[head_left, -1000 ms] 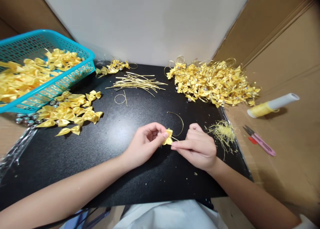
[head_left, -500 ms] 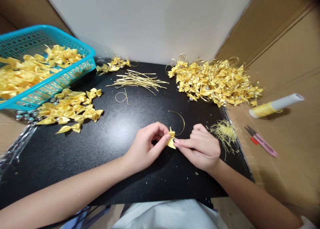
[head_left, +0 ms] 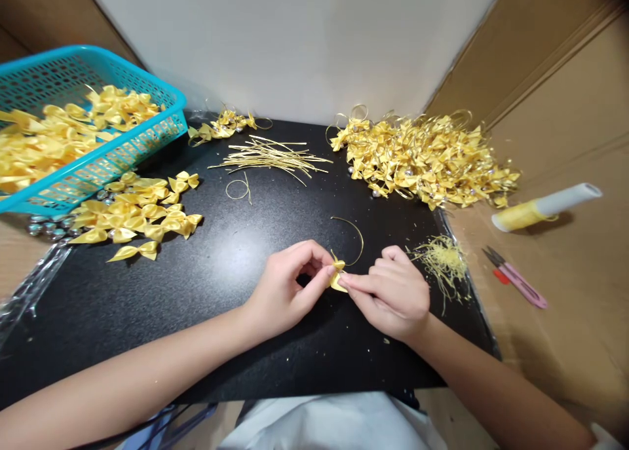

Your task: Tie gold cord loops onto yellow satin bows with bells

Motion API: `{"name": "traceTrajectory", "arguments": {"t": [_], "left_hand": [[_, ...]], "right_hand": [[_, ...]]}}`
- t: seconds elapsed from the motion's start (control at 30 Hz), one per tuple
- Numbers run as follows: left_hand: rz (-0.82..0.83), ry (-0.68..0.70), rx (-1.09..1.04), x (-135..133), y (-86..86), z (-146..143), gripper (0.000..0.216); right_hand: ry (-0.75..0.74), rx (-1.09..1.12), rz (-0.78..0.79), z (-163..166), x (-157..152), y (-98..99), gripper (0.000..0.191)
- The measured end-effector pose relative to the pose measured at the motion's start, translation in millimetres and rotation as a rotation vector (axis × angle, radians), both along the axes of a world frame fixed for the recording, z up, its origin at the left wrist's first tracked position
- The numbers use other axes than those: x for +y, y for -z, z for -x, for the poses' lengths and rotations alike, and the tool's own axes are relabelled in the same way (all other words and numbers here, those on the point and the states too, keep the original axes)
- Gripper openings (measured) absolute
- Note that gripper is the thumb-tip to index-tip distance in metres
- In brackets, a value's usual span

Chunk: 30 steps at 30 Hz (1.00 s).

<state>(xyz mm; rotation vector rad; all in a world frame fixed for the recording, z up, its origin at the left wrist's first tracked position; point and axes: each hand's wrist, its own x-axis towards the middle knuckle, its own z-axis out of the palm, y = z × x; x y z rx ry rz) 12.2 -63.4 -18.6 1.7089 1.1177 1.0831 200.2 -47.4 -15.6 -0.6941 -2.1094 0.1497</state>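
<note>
Between my hands, over the middle of the black tabletop, is a small yellow ribbon bow (head_left: 338, 281). My left hand (head_left: 293, 281) pinches its left side between thumb and index finger. The thumb and index finger of my right hand (head_left: 393, 294) press together at the bow's right side; what exactly lies between those tips is too small to make out. A thin gold cord (head_left: 360, 234) curves up and away from the bow in an open arc. The bow's knot is partly hidden by the fingertips.
A turquoise basket (head_left: 177, 104) of yellow bows stands back left, with loose bows (head_left: 142, 207) and silver bells (head_left: 49, 227) before it. Gold cords (head_left: 275, 156) lie mid-back. Finished-looking bows (head_left: 417, 158) are heaped back right. Thread scraps (head_left: 445, 260), pink snips (head_left: 521, 283) and a tube (head_left: 545, 206) sit right.
My right hand has shifted slightly left, closer to my left hand. The bow has turned a little between the fingers, and less of its upper loop stands up.
</note>
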Motion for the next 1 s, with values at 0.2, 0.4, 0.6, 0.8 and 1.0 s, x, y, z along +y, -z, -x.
{"name": "traceTrajectory", "arguments": {"t": [0.2, 0.4, 0.6, 0.8, 1.0], "left_hand": [[-0.044, 0.021, 0.052, -1.3, -1.5, 0.8, 0.009], [0.154, 0.009, -0.099, -0.9, -2.5, -0.4, 0.011], [0.545, 0.015, -0.390, 10.7, -1.1, 1.7, 0.028], [0.634, 0.087, -0.540, 14.4, 5.3, 2.2, 0.029], [0.646, 0.089, -0.608, 13.8, 1.7, -0.3, 0.030]], "right_hand": [[0.037, -0.089, -0.077, 0.7, -0.9, 1.9, 0.010], [0.052, -0.056, -0.023, -0.1, 1.1, 3.1, 0.007], [0.188, 0.096, 0.418, 2.1, 1.8, -3.3, 0.021], [0.127, 0.191, 0.718, 3.3, 5.9, -6.1, 0.020], [0.128, 0.355, 0.902, 2.8, 4.7, -7.9, 0.025]]}}
